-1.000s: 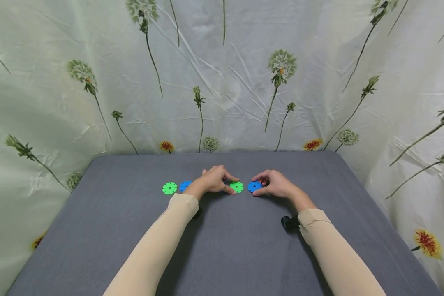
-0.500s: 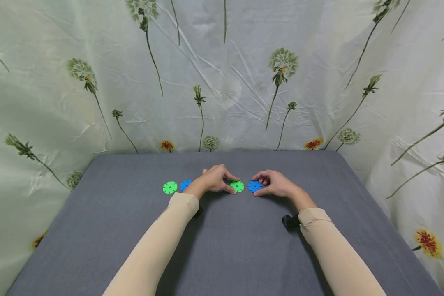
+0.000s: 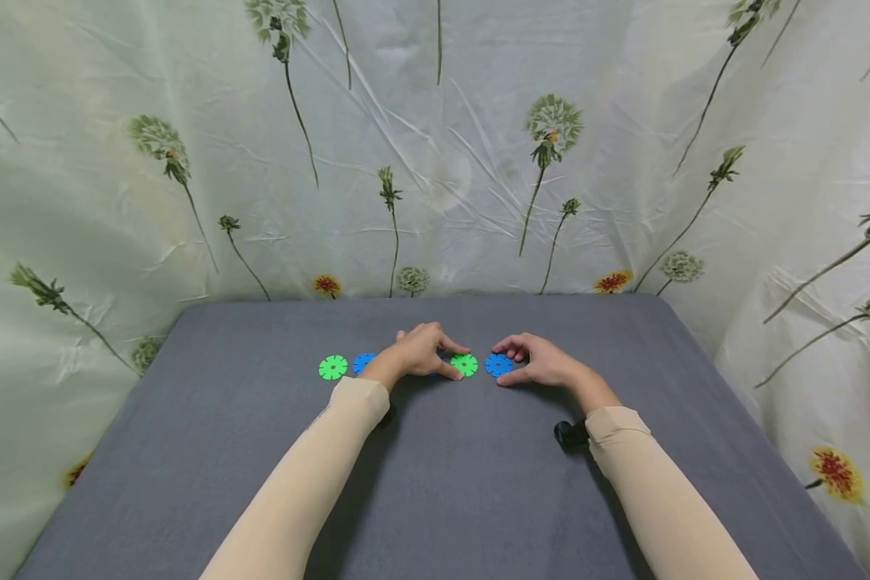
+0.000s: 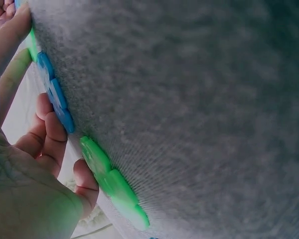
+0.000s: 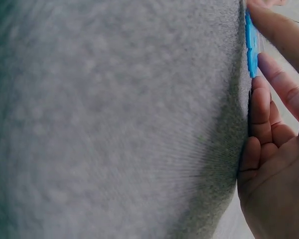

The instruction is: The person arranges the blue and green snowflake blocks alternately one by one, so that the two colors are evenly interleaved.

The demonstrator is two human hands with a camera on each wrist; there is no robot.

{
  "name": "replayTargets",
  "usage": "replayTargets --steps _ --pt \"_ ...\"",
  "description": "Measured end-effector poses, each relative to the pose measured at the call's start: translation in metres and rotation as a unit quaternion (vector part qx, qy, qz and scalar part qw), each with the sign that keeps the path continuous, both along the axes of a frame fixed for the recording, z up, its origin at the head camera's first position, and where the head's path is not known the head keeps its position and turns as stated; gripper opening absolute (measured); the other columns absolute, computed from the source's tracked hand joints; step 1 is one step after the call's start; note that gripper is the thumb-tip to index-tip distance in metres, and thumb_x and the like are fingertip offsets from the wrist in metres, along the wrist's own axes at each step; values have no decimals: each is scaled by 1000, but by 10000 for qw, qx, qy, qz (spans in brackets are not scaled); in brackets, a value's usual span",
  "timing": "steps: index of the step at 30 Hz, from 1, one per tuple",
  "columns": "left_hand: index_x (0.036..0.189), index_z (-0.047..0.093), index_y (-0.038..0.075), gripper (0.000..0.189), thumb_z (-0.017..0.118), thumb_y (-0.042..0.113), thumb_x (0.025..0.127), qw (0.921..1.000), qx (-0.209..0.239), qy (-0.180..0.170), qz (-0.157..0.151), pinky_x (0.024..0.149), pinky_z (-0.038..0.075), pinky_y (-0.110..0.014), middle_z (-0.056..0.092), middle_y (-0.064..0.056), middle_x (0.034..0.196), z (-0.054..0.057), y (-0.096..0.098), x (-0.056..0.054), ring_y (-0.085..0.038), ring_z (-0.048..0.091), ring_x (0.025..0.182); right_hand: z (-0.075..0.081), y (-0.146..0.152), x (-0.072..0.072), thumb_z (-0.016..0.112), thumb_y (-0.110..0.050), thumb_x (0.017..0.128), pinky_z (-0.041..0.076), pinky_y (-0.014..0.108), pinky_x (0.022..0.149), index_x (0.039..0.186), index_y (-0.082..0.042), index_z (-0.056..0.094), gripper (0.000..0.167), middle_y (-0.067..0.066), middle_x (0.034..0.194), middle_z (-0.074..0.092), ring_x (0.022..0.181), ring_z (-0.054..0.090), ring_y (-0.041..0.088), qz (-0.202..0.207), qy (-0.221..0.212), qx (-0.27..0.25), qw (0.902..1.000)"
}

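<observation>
A row of notched plastic building discs, green and blue in turn, lies flat on the table. My left hand (image 3: 415,353) pinches a green building disc (image 3: 465,365) between thumb and index finger at its edges. Just right of it, the thumb and index finger of my right hand (image 3: 547,361) span a blue building disc (image 3: 499,365), fingertips right at its rim. Beneath the left palm, the left wrist view shows another blue disc (image 4: 55,92) and another green disc (image 4: 112,181); in the head view the hand mostly hides them.
At the row's left end lie a green disc (image 3: 333,367) and a blue disc (image 3: 363,363), the latter partly behind the left wrist. Grey cloth covers the table (image 3: 435,483). A flower-print curtain (image 3: 449,161) hangs behind its far edge.
My right thumb and index finger have spread slightly at the blue disc's rim. The left hand and the discs stay in place.
</observation>
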State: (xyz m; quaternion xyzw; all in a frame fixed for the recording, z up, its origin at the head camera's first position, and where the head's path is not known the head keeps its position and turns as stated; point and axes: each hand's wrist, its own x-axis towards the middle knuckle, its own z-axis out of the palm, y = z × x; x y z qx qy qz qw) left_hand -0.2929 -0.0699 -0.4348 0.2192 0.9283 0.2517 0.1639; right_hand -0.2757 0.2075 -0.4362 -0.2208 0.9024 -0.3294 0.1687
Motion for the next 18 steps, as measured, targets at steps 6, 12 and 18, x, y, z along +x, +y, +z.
replayTargets --steps 6,12,18 --pt "130 79 41 49 95 43 83 9998 -115 58 157 116 30 -65 72 3 141 4 -6 0 -22 64 127 1 -5 -4 84 -31 95 47 39 97 140 -6 68 54 9 115 66 105 59 22 28 58 -127 9999" --pt "151 62 41 71 91 48 86 9987 46 502 111 96 32 -51 63 -2 134 13 -15 10 -22 59 118 7 4 5 81 -32 98 51 46 98 146 -7 62 58 14 122 67 110 64 28 -175 406 -220 9988" --pt "169 36 38 87 79 55 96 9880 -140 1449 516 113 31 -65 40 -9 170 40 -49 41 -31 40 156 20 20 29 74 -40 103 43 67 108 160 -12 49 68 24 150 54 138 52 47 -570 1207 140 9910"
